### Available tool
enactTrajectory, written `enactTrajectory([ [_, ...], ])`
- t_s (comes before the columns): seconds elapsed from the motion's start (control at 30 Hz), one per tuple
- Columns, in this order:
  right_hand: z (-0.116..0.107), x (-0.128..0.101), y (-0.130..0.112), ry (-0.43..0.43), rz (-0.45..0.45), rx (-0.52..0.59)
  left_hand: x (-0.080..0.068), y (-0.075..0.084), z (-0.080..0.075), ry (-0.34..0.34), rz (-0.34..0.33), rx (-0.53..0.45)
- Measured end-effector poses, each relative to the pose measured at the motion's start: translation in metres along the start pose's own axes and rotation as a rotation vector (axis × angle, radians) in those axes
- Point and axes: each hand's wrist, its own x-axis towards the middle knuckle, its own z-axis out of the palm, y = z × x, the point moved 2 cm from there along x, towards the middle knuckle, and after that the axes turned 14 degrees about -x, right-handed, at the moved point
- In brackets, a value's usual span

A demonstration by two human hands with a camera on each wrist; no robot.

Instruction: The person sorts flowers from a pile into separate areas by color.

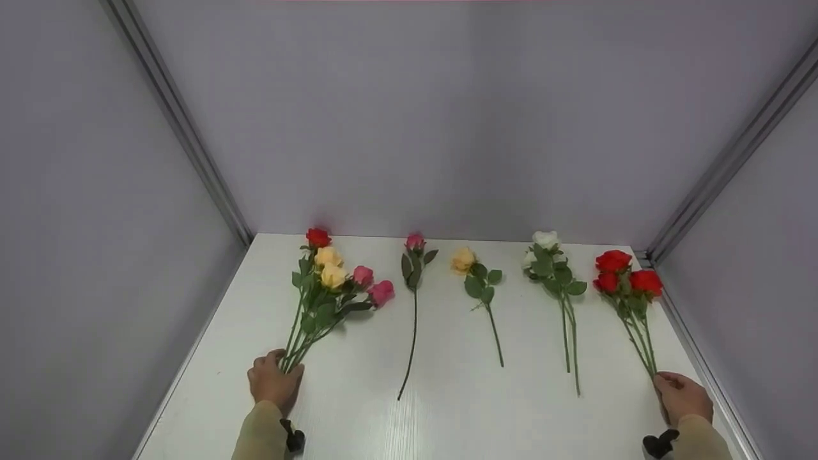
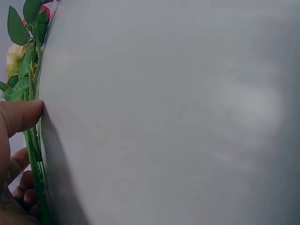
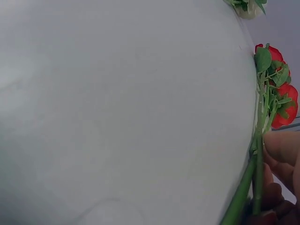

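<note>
Gripping stem ends at both sides of the white surface [image 1: 447, 396]: left hand [image 1: 273, 381], fingers curled round the stems of the mixed bouquet [image 1: 332, 281] — red, yellow and pink blooms fanned toward the back wall; right hand [image 1: 682, 395], grip closed on the stems of the red roses [image 1: 623, 276] near the right edge. Between them, lying apart — single pink rose [image 1: 415, 242], yellow rose [image 1: 463, 260], white roses [image 1: 545, 240].

Readable text: none in any view.
Table [image 1: 447, 409]: no label, brand or number.
Walls [image 1: 409, 115]: no sign or print.
</note>
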Motion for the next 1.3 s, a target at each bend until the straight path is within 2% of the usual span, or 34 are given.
enactTrajectory([
  [0.23,0.001,0.002,0.000,0.025,0.019,-0.007,0.000,0.003,0.001,0.025,0.012,0.017],
  [0.57,0.001,-0.001,-0.001,0.041,0.016,-0.014,-0.005,0.024,-0.013,-0.011,0.013,-0.028],
  [0.73,-0.002,-0.003,-0.001,0.026,-0.006,0.003,-0.003,0.024,-0.015,-0.012,0.046,0.000],
  [1.0,-0.001,-0.003,0.000,0.033,-0.003,0.010,-0.001,0.029,-0.017,-0.014,-0.001,-0.008],
  [1.3,0.001,-0.002,0.000,0.040,0.009,0.018,0.000,0.035,-0.021,0.002,0.020,0.027],
])
